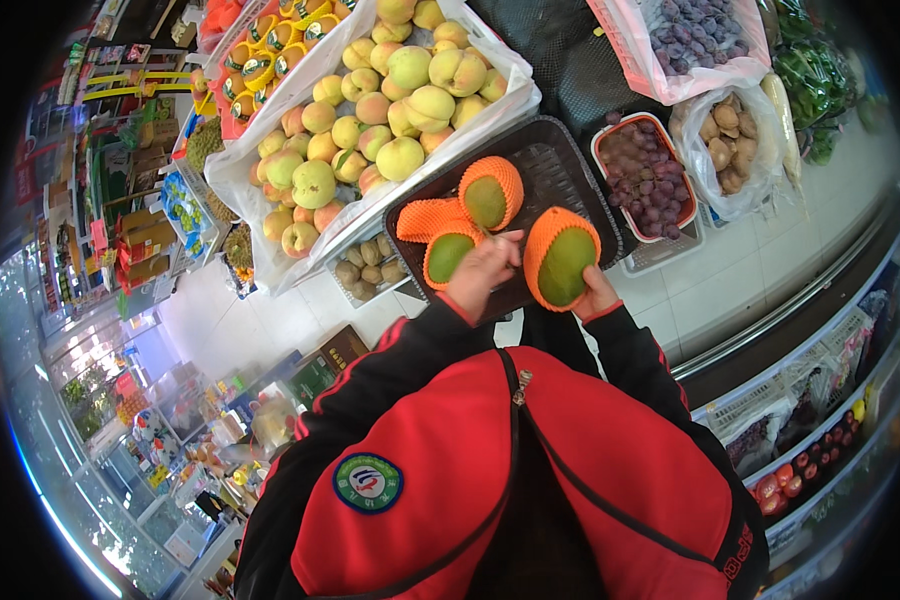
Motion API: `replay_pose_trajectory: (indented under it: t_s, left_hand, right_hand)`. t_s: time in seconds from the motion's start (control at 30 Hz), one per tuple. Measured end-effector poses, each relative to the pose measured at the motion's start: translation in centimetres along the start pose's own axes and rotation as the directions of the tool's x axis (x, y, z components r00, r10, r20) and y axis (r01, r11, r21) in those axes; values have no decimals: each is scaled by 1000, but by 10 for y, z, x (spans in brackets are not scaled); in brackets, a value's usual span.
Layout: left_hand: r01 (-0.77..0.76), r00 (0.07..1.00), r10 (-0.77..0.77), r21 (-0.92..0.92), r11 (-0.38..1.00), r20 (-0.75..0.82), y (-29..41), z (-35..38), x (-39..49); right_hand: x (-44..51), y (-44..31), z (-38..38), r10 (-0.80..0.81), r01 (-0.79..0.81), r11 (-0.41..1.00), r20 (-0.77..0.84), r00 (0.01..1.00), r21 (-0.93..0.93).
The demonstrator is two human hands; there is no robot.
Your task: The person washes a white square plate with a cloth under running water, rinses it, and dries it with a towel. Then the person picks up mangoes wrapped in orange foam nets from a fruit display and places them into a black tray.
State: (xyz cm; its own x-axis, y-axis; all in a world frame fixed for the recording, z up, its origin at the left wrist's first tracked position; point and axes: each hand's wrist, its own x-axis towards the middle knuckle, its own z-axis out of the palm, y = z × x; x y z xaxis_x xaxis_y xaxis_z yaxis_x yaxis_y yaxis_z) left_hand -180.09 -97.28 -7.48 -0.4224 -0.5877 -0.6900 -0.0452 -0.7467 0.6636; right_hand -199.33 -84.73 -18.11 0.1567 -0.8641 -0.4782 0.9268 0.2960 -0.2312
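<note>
My right hand holds a green mango in an orange foam net sleeve, above the right part of a black plastic tray. Over the tray's middle is my left hand, its fingers bent together; whether something small is between them cannot be told. Just beyond its fingers lies a brownish-green fruit in a foam net. Partly behind the same hand is another green fruit in orange netting. An orange foam net lies at the tray's left end.
Left of the tray stands a lined crate of peaches, with a small basket of brown fruit below it. A red-rimmed basket of grapes and a bag of brown produce sit to the right. Refrigerated shelves run along the lower right.
</note>
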Motion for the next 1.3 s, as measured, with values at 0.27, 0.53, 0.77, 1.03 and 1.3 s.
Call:
replay_pose_trajectory:
  t_s: [0.27,0.53,0.77,1.03,1.3]
  left_hand:
    - [-111,987,89,166,980,134,-49,-15,79]
    - [-234,963,198,203,951,181,-68,-29,94]
    - [-218,963,262,381,898,-66,0,-118,36]
    - [12,886,463,1000,4,-12,0,-170,53]
    - [-40,870,488,997,-67,67,2,-180,39]
  right_hand:
    - [52,23,14,-97,95,995,-233,968,-20]
    - [65,18,24,40,-53,998,-278,960,-41]
    - [42,21,51,-99,-89,960,-615,782,-267]
    - [23,46,48,-314,-180,796,-648,694,-578]
    - [-14,57,34,-304,-236,742,-629,716,-627]
